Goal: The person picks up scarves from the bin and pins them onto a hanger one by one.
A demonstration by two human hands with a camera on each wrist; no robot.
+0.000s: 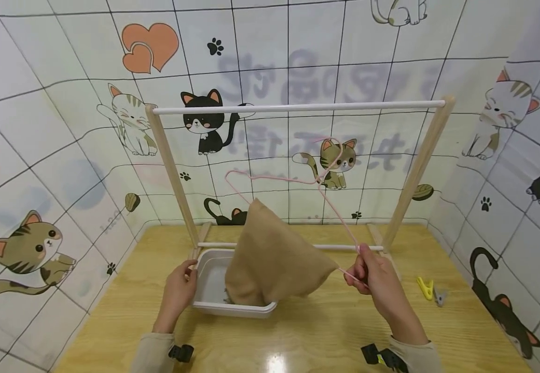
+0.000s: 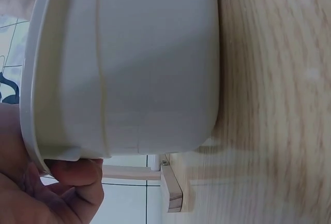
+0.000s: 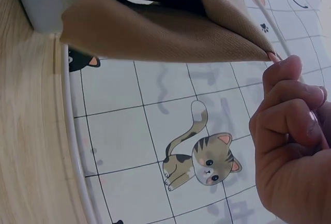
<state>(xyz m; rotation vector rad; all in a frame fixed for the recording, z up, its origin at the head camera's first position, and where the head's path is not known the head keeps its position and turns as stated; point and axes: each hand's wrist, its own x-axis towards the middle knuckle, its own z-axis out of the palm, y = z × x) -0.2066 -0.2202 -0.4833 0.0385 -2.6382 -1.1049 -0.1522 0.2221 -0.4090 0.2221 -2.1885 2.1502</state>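
My right hand (image 1: 379, 285) grips one corner of a pink wire hanger (image 1: 283, 179), held tilted with its hook pointing up and away. A brown cloth (image 1: 276, 254) hangs folded over the hanger's bar. The cloth's lower end lies in a white plastic tub (image 1: 232, 310). At the tub's left side, my left hand (image 1: 179, 290) pinches the rim. In the left wrist view that hand (image 2: 62, 195) has its thumb and fingers curled round the lip of the tub (image 2: 155, 69). The right wrist view shows curled fingers (image 3: 287, 115) beside the cloth's tip (image 3: 248, 50).
Behind the tub stands a wooden rack with a white top rod (image 1: 298, 108) and a lower rod (image 1: 344, 247). A yellow clip (image 1: 426, 288) and a grey clip (image 1: 440, 297) lie on the wooden table (image 1: 344, 331) at the right. A cat-printed wall covering (image 1: 270, 41) surrounds the table.
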